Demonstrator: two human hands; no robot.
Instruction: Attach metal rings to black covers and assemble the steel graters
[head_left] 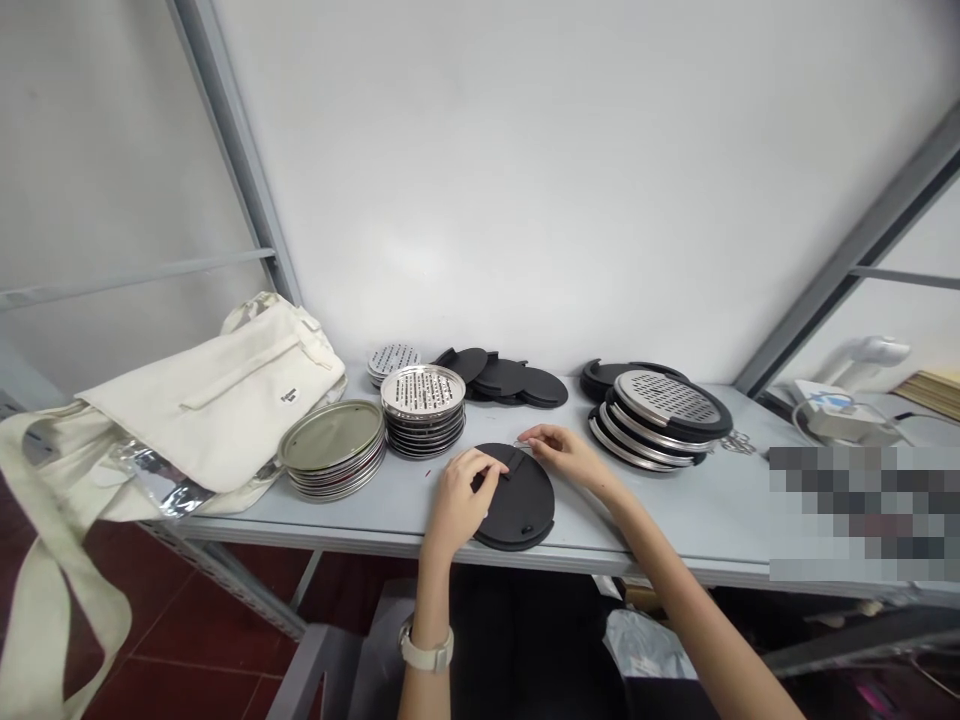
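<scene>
A round black disc [523, 500] lies flat near the table's front edge, with a small dark oval at its lower right. My left hand [463, 495] is at its left side, thumb and index finger drawn together at one end of a slim black strip [513, 464] over the disc. Whether the strip is part of the disc, I cannot tell. At the disc's far edge, my right hand [564, 452] pinches a thin metal wire piece [523, 444], partly hidden by the fingertips.
Left of the disc stand a stack of perforated metal plates [423, 392] and a stack of olive-green round plates [334, 436]. Black discs [502, 377] lie behind. On the right are black-rimmed grater plates [667, 398] and loose wire pieces [739, 442]. A cream bag [217, 400] rests far left.
</scene>
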